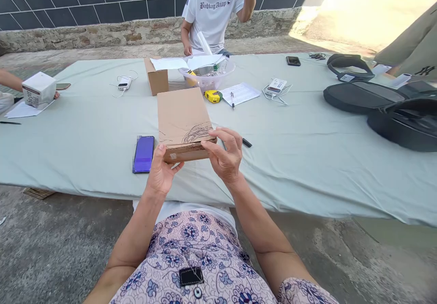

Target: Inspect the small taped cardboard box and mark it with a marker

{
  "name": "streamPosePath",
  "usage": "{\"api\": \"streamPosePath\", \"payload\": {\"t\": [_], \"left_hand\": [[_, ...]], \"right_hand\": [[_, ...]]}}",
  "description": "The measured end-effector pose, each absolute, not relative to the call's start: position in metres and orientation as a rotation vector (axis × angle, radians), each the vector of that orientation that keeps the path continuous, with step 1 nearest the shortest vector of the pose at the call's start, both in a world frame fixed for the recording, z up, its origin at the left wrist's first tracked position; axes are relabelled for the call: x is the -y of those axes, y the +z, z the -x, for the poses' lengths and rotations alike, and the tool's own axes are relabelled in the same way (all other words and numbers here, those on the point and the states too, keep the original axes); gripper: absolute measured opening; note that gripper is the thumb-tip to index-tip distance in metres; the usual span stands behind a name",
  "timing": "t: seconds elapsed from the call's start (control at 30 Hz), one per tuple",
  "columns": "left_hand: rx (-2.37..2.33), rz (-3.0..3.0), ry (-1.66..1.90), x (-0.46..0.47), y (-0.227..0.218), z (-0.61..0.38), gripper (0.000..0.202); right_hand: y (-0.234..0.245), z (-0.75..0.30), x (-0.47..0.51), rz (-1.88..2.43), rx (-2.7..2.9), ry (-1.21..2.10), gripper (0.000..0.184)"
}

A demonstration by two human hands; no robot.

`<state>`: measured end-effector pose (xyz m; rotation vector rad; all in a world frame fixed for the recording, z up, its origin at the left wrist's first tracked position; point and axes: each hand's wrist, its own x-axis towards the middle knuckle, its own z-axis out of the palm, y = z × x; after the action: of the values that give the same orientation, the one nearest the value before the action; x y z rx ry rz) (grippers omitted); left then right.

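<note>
Cardboard box [181, 113], brown and flat-sided, was at the near side of the cloth-covered table [290, 172], held in front of the wearer's body; whether its far end rested on the cloth I could not tell. Dark scribbled lines [196, 133] marked its top at about five o'clock. The left hand [161, 174] gripped the near left corner, at seven o'clock, with the thumb up against the edge and the fingers beneath. The right hand [226, 156] was at the near right corner, at about four o'clock, thumb and fingertips touching the lid's edge; whether they pinched it or only rested there I could not tell.

Taking the box as the dial's centre, with twelve pointing away from the wearer, a phone [144, 154] with a purple-blue screen lay at eight, just beside the left hand. A black marker [246, 142] lay at three, partly hidden behind the right hand. At two came a yellow tape measure [213, 96] and, farther out, a printed sheet [244, 93] with a pen [232, 100] on it. A clear basin [206, 83] of items stood at one, a second brown carton [159, 83] at eleven. Beyond the basin was a co-worker [215, 17] in a white shirt.
</note>
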<state>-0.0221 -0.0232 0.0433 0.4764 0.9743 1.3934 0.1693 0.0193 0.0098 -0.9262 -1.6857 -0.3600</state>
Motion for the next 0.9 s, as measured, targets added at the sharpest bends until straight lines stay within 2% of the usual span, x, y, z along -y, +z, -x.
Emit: {"api": "streamPosePath", "payload": {"t": [0.3, 0.47, 0.7, 0.9], "left_hand": [[-0.997, -0.517, 1.522, 0.021, 0.043, 0.023, 0.067], [-1.023, -0.587, 1.626, 0.025, 0.045, 0.020, 0.067], [-1.068, -0.621, 1.671, 0.023, 0.043, 0.021, 0.063], [-1.087, -0.614, 1.623, 0.017, 0.037, 0.022, 0.060]], "right_hand": [[0.019, -0.164, -0.011, 0.988, 1.734, -0.453, 0.018], [0.011, -0.154, -0.014, 1.024, 1.626, -0.551, 0.006], [0.008, -0.158, -0.016, 1.006, 1.709, -0.444, 0.016], [0.015, -0.169, -0.010, 0.927, 1.830, -0.380, 0.014]]}}
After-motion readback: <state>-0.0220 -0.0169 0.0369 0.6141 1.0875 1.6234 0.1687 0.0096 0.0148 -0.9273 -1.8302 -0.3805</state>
